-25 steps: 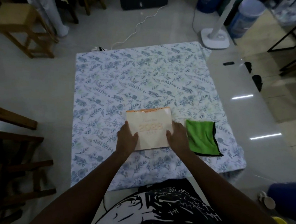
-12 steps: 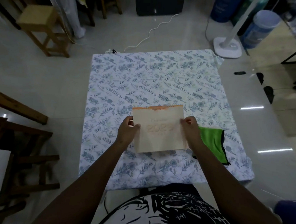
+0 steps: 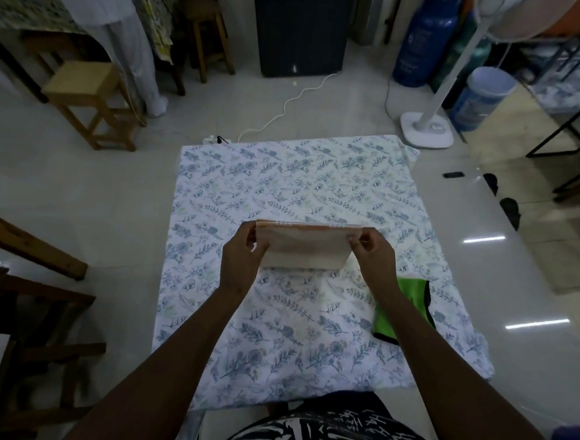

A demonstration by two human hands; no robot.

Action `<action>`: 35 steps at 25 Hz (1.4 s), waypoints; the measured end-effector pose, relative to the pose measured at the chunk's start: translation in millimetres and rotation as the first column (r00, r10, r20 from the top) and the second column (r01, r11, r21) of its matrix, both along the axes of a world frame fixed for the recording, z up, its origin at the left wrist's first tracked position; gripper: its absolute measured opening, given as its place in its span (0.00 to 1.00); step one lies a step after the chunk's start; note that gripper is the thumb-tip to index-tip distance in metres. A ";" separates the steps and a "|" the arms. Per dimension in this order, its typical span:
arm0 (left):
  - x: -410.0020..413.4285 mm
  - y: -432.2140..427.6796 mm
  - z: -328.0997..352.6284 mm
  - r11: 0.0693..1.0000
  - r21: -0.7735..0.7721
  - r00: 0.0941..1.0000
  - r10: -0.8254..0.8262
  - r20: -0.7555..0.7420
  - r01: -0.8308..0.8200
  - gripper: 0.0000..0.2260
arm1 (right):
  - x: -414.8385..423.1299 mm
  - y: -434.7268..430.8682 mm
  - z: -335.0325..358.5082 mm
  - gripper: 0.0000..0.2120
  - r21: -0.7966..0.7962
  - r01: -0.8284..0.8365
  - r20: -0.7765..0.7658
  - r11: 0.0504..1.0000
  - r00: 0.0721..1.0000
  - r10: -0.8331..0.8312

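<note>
- Beige spiral-bound desk calendar (image 3: 305, 252) held upright over the blue-floral white sheet (image 3: 284, 185).
- Left hand (image 3: 241, 261) and right hand (image 3: 372, 256) each pinch a top corner.
- I judge: standing it up; next, spread base, set down.

Beige calendar (image 3: 305, 252), orange top; green cloth (image 3: 409, 307)

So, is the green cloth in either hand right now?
No, the green cloth lies on the floral sheet, while the left hand and right hand both grip the calendar by its ends.
</note>
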State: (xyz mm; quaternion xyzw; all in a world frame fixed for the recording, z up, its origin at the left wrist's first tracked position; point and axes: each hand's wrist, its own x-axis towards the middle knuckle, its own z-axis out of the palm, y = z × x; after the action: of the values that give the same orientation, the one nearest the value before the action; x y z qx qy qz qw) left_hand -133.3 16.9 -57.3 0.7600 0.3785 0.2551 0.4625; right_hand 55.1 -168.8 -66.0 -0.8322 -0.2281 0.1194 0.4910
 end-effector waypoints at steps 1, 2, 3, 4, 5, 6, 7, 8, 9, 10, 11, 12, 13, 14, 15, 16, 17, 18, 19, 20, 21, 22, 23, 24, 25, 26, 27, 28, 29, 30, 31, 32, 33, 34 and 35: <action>-0.8 4.0 -0.9 0.999 0.038 1.000 0.004 -0.018 -0.003 0.10 | 0.5 2.0 -0.7 0.03 -0.013 -0.013 0.011 1.000 1.000 0.013; -1.2 9.1 -2.5 0.997 0.081 0.999 0.003 -0.040 0.001 0.09 | 1.9 4.3 -1.4 0.02 -0.022 -0.029 0.021 0.999 0.999 0.030; -1.0 14.5 -4.2 0.992 0.127 0.998 -0.003 -0.066 0.012 0.09 | 3.6 6.1 -2.0 0.04 -0.028 -0.046 0.035 0.999 0.998 0.047; 0.0 18.7 -5.6 0.986 0.165 0.996 -0.009 -0.093 0.024 0.09 | 5.8 7.8 -3.0 0.05 -0.028 -0.059 0.047 0.998 0.997 0.060; 2.0 22.5 -5.1 0.981 0.192 0.993 -0.014 -0.116 0.036 0.10 | 9.0 10.5 -2.0 0.06 -0.034 -0.072 0.051 0.997 0.996 0.074; 4.9 26.7 -3.6 0.977 0.209 0.991 -0.016 -0.133 0.044 0.11 | 12.3 14.6 0.0 0.07 -0.046 -0.081 0.046 0.996 0.996 0.083; 8.9 32.7 -1.3 0.973 0.226 0.989 -0.010 -0.149 0.044 0.11 | 16.4 21.6 3.4 0.07 -0.054 -0.078 0.046 0.996 0.996 0.080; 14.6 42.2 1.7 0.970 0.237 0.988 -0.010 -0.155 0.047 0.12 | 24.4 31.9 7.7 0.07 -0.059 -0.082 0.042 0.995 0.996 0.084; 19.0 47.0 3.2 0.972 0.227 0.987 -0.019 -0.162 0.056 0.13 | 29.9 37.3 9.7 0.07 -0.056 -0.085 0.022 0.995 0.996 0.086; 20.5 58.1 6.7 0.976 0.214 0.987 0.007 -0.161 0.028 0.14 | 34.1 52.8 13.8 0.07 -0.051 -0.104 0.027 0.993 0.994 0.105; 21.1 75.1 14.4 0.977 0.214 0.987 0.045 -0.155 -0.011 0.15 | 38.6 77.0 22.8 0.07 -0.044 -0.128 0.036 0.991 0.991 0.130; 24.1 80.9 15.6 0.980 0.200 0.986 0.044 -0.158 -0.012 0.16 | 41.8 83.1 23.7 0.07 -0.042 -0.127 0.016 0.991 0.992 0.128; 27.8 90.4 19.4 0.980 0.201 0.987 0.045 -0.156 -0.013 0.16 | 45.7 94.3 27.9 0.07 -0.032 -0.120 0.013 0.992 0.993 0.120; 28.4 101.9 24.1 0.979 0.204 0.987 0.059 -0.151 -0.027 0.16 | 47.5 109.7 31.2 0.07 -0.032 -0.125 0.031 0.992 0.992 0.126; 29.1 117.1 30.7 0.975 0.216 0.985 0.086 -0.152 -0.052 0.15 | 47.8 130.5 37.0 0.07 -0.035 -0.140 0.056 0.990 0.988 0.142; 29.9 133.1 36.1 0.971 0.224 0.983 0.118 -0.144 -0.083 0.15 | 50.0 150.7 40.8 0.07 -0.030 -0.165 0.065 0.986 0.984 0.167; 30.4 151.3 42.4 0.965 0.236 0.979 0.152 -0.134 -0.117 0.14 | 51.3 172.4 46.9 0.07 -0.031 -0.194 0.065 0.980 0.978 0.196; 30.2 170.3 48.2 0.956 0.256 0.976 0.180 -0.125 -0.144 0.14 | 51.3 194.7 53.2 0.07 -0.032 -0.219 0.066 0.975 0.973 0.221; 29.1 186.0 52.9 0.950 0.271 0.972 0.198 -0.130 -0.157 0.14 | 50.2 213.9 58.5 0.08 -0.042 -0.233 0.070 0.972 0.969 0.235; 27.6 202.6 55.4 0.945 0.279 0.968 0.212 -0.136 -0.168 0.13 | 50.2 234.4 59.4 0.09 -0.036 -0.248 0.070 0.968 0.966 0.250; 26.0 215.3 58.0 0.945 0.278 0.965 0.220 -0.146 -0.173 0.13 | 48.5 250.3 60.6 0.09 -0.035 -0.257 0.072 0.966 0.963 0.259; 24.1 227.2 58.3 0.943 0.280 0.961 0.228 -0.156 -0.178 0.12 | 46.5 264.3 59.2 0.09 -0.030 -0.270 0.073 0.962 0.960 0.271; 22.2 237.8 58.9 0.942 0.277 0.956 0.242 -0.167 -0.190 0.11 | 43.6 276.5 58.3 0.09 -0.035 -0.281 0.064 0.959 0.957 0.283; 21.0 247.3 57.2 0.941 0.271 0.951 0.254 -0.174 -0.202 0.11 | 42.6 286.5 54.5 0.09 -0.037 -0.295 0.058 0.955 0.953 0.296; 19.5 255.8 54.3 0.942 0.265 0.945 0.263 -0.193 -0.207 0.11 | 40.7 295.6 50.4 0.09 -0.057 -0.308 0.050 0.950 0.949 0.311; 17.8 261.9 50.1 0.945 0.252 0.940 0.263 -0.219 -0.206 0.12 | 39.6 302.4 44.0 0.09 -0.080 -0.322 0.048 0.943 0.944 0.326; 15.5 264.8 46.2 0.950 0.239 0.932 0.260 -0.251 -0.201 0.12 | 37.4 306.2 39.2 0.09 -0.118 -0.331 0.043 0.936 0.940 0.338; 14.1 267.8 40.6 0.953 0.233 0.929 0.253 -0.271 -0.192 0.13 | 36.8 310.1 31.4 0.09 -0.140 -0.342 0.042 0.929 0.936 0.350; 12.6 266.3 38.6 0.960 0.219 0.925 0.236 -0.297 -0.174 0.13 | 35.3 311.1 28.1 0.09 -0.162 -0.335 0.029 0.928 0.939 0.343; 11.9 266.0 34.6 0.965 0.205 0.927 0.222 -0.304 -0.164 0.14 | 34.7 313.2 22.3 0.09 -0.166 -0.326 0.030 0.931 0.942 0.335; 12.1 264.7 37.1 0.969 0.182 0.926 0.217 -0.310 -0.166 0.14 | 33.9 314.1 22.4 0.09 -0.179 -0.316 0.032 0.932 0.945 0.326; 13.7 267.7 35.0 0.971 0.164 0.927 0.216 -0.308 -0.172 0.15 | 35.5 316.7 20.8 0.08 -0.180 -0.311 0.044 0.933 0.945 0.323; 14.9 267.1 40.7 0.977 0.141 0.921 0.201 -0.333 -0.162 0.15 | 35.2 317.1 24.6 0.07 -0.193 -0.319 0.048 0.928 0.942 0.333; 16.9 269.1 43.8 0.981 0.116 0.916 0.189 -0.354 -0.158 0.15 | 37.5 318.5 25.7 0.07 -0.202 -0.325 0.063 0.924 0.937 0.343; 18.4 266.4 48.6 0.981 0.138 0.903 0.183 -0.389 -0.139 0.15 | 37.8 318.2 31.0 0.08 -0.229 -0.327 0.073 0.917 0.933 0.352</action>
State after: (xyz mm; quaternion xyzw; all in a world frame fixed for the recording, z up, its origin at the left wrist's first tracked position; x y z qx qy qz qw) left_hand -115.0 283.3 -8.7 0.7858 0.5123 0.1519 0.3114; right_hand 92.9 149.5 -35.0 -0.8330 -0.3824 0.1795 0.3572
